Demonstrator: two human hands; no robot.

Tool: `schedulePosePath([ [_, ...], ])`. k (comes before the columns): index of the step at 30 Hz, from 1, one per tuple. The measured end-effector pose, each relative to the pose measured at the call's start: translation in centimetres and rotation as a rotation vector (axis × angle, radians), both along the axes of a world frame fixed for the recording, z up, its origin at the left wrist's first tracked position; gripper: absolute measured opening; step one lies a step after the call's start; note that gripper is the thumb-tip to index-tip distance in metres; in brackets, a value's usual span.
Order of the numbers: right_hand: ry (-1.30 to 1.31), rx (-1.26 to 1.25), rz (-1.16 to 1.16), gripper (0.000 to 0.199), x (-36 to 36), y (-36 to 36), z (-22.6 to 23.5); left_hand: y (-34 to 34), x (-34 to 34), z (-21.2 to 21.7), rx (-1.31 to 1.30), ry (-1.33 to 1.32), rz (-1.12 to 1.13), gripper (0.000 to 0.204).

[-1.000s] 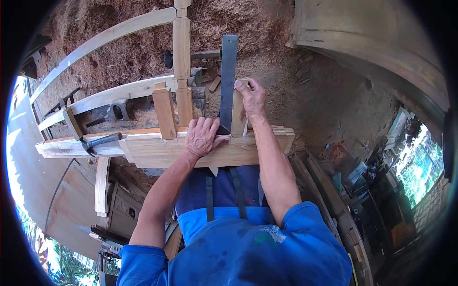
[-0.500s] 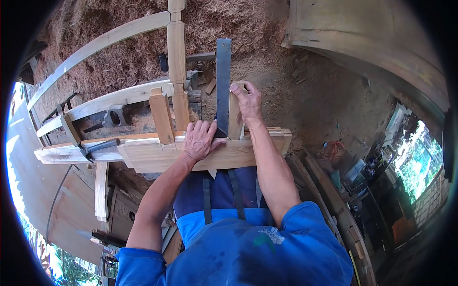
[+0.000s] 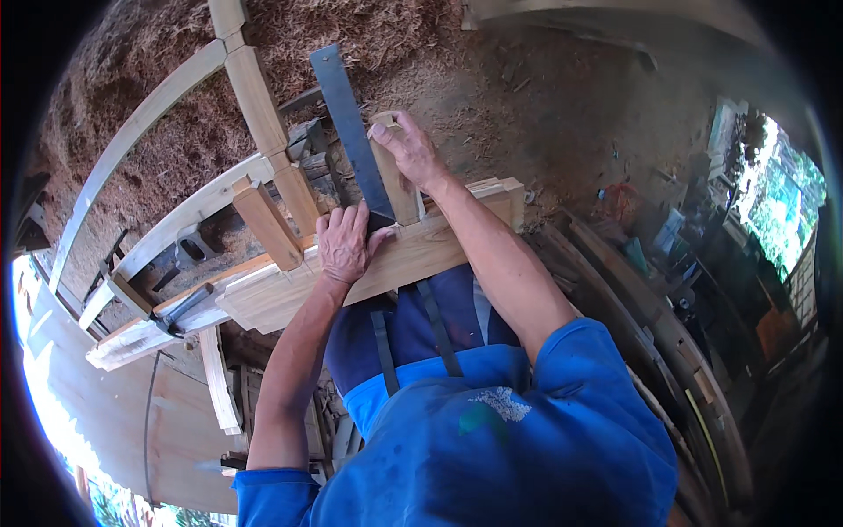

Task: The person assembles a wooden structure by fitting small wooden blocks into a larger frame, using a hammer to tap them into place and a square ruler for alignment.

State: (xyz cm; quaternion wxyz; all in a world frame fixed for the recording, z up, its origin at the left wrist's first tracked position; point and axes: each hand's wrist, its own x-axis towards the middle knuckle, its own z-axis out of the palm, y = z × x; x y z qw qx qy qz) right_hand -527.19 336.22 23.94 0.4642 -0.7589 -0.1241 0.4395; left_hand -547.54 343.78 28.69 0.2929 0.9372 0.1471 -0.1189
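Square with long metal blade stands at the edge of the wooden plank, just beside the short post. My hands are apart: the right hand is closed around the post's top, the left hand lies over the square's foot, and I cannot tell how tightly. This post and the second post already stand at the plank; checking the angle, I judge, is not yet finished.
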Motion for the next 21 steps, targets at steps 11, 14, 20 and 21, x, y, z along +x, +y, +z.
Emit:
schedulePosePath([
  [11,-0.017,0.042,-0.032,0.078,1.3,1.1,-0.3,-0.1,-0.1,-0.3,0.082,-0.011,-0.003,0.066],
  [14,0.015,0.061,-0.131,0.062,0.2,1.9,-0.4,0.0,-0.2,-0.2,0.059,0.006,0.01,0.065],
  [20,0.057,-0.092,-0.088,0.052,0.4,1.3,-1.1,0.4,0.1,-0.3,0.015,0.025,0.011,0.065],
  [21,0.056,-0.087,-0.072,0.052,0.1,1.3,-1.1,0.4,0.0,-0.1,0.019,0.025,0.027,0.065],
])
